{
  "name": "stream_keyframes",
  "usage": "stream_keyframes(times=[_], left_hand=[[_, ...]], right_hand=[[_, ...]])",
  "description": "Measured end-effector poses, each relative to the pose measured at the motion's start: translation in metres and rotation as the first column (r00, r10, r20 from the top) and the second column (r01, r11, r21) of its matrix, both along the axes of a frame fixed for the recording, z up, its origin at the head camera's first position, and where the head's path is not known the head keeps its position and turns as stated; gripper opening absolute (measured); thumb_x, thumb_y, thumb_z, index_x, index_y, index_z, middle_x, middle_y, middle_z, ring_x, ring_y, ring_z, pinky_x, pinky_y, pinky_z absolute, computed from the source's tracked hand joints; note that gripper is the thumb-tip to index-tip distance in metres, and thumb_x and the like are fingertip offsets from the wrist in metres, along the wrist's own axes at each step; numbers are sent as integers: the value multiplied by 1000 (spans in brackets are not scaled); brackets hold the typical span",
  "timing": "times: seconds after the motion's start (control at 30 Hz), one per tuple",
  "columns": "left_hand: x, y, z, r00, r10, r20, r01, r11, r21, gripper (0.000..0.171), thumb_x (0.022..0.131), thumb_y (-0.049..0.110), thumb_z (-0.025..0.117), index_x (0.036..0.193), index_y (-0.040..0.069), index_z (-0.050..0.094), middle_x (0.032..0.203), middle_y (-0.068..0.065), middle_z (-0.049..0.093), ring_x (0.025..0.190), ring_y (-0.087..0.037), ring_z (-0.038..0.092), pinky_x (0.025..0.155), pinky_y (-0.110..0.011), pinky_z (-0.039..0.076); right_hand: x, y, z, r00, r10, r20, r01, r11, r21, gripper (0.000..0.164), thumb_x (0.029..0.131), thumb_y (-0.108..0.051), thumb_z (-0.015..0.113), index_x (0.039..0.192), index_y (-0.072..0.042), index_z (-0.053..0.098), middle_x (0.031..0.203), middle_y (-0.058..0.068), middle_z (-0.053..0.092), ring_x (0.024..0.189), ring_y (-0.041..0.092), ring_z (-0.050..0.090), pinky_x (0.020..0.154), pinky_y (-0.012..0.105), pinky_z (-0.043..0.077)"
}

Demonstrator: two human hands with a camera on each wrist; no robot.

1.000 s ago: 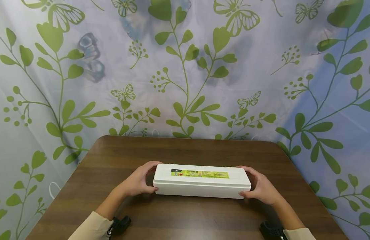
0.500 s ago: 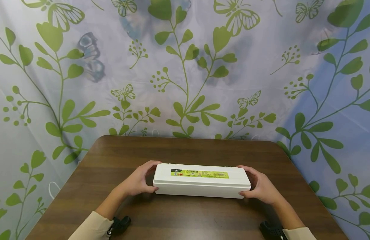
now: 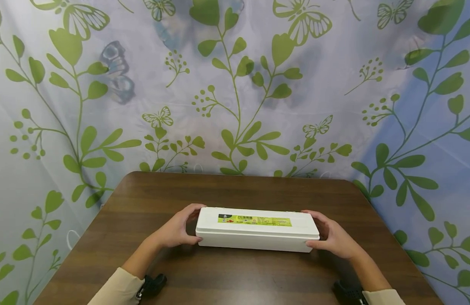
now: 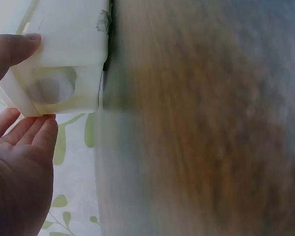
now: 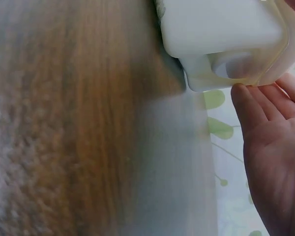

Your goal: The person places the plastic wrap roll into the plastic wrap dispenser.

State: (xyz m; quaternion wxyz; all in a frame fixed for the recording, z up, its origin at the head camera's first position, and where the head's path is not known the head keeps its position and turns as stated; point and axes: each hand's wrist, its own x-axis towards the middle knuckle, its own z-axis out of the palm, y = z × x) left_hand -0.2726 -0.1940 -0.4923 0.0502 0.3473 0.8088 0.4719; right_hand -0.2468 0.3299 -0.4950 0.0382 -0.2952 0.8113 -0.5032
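A long white cling film box [image 3: 255,242] with a green and yellow label [image 3: 254,220] lies crosswise on the brown wooden table [image 3: 235,279]. My left hand [image 3: 178,228] grips its left end, thumb at the front and fingers behind. At the other end my right hand [image 3: 334,239] holds it the same way. In the left wrist view, the thumb [image 4: 19,46] presses the box's front face, and a round recess [image 4: 54,88] shows in its end. The right wrist view shows the opposite end of the box [image 5: 221,29], with fingertips along its far edge.
Behind the table hangs a pale curtain [image 3: 143,84] printed with green leaves and butterflies. Dark straps [image 3: 153,286] sit at both wrists, beside beige sleeves [image 3: 117,288]. A white loop [image 3: 70,240] hangs by the table's left edge.
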Motion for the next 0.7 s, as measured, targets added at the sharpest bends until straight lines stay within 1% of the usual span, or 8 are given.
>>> stream_keyframes(times=[0.07, 0.17, 0.3, 0.37, 0.47, 0.53, 0.6, 0.7], left_hand=[[1, 0, 1, 1000, -5, 25, 5, 1000, 8, 87, 76, 14, 92, 147, 13, 42, 144, -5, 51, 138, -28, 49, 118, -50, 38], [2, 0, 2, 998, -4, 65, 2, 1000, 18, 86, 79, 18, 91, 148, 13, 41, 146, -7, 49, 141, -29, 48, 118, -48, 37], [3, 0, 3, 991, 5, 132, -9, 999, 32, 75, 88, 25, 83, 150, 14, 41, 149, -9, 48, 145, -32, 45, 118, -46, 36], [3, 0, 3, 987, 1, 159, -8, 999, 44, 72, 91, 25, 80, 150, 13, 41, 151, -11, 47, 146, -34, 44, 117, -45, 36], [3, -1, 5, 980, -3, 197, -11, 997, 72, 72, 89, 22, 82, 149, 12, 43, 152, -12, 46, 147, -35, 43, 117, -40, 38], [2, -1, 7, 979, -17, 203, -2, 996, 92, 74, 87, 20, 83, 149, 10, 44, 152, -14, 46, 147, -37, 42, 116, -37, 40], [2, -1, 8, 979, -25, 205, 4, 995, 102, 76, 85, 19, 85, 149, 9, 44, 152, -14, 46, 148, -37, 41, 116, -35, 40], [2, -1, 8, 983, -35, 181, 17, 995, 99, 78, 84, 20, 86, 149, 8, 44, 152, -14, 46, 147, -36, 41, 117, -37, 38]], right_hand=[[0, 1, 0, 1000, 0, 5, 0, 1000, 6, 83, 85, -2, 81, 154, 0, 35, 141, 13, 54, 112, 7, 63, 78, 32, 62], [-1, 2, -1, 1000, -2, 10, 2, 1000, 10, 81, 87, -2, 80, 154, 2, 34, 141, 14, 54, 112, 8, 63, 78, 32, 62], [-1, 2, 0, 1000, 14, 14, -14, 1000, -15, 75, 90, 2, 75, 153, 6, 34, 142, 18, 53, 115, 6, 62, 81, 30, 61], [0, 2, 1, 1000, 27, 12, -27, 999, -32, 71, 92, 4, 71, 152, 7, 35, 142, 21, 52, 117, 5, 61, 83, 29, 60], [0, 1, 2, 999, 38, 16, -37, 997, -65, 67, 92, 6, 69, 151, 7, 37, 142, 26, 51, 119, 5, 61, 85, 27, 60], [0, 1, 2, 999, 35, 10, -35, 997, -76, 68, 91, 7, 70, 151, 7, 38, 143, 28, 50, 119, 5, 61, 86, 27, 60], [0, 0, 2, 1000, 24, 6, -23, 997, -78, 70, 89, 7, 73, 151, 6, 39, 143, 30, 49, 120, 5, 61, 87, 26, 59], [0, 0, 1, 1000, -2, -4, 1, 998, -68, 73, 87, 6, 76, 150, 6, 40, 144, 32, 48, 120, 4, 61, 88, 24, 59]])
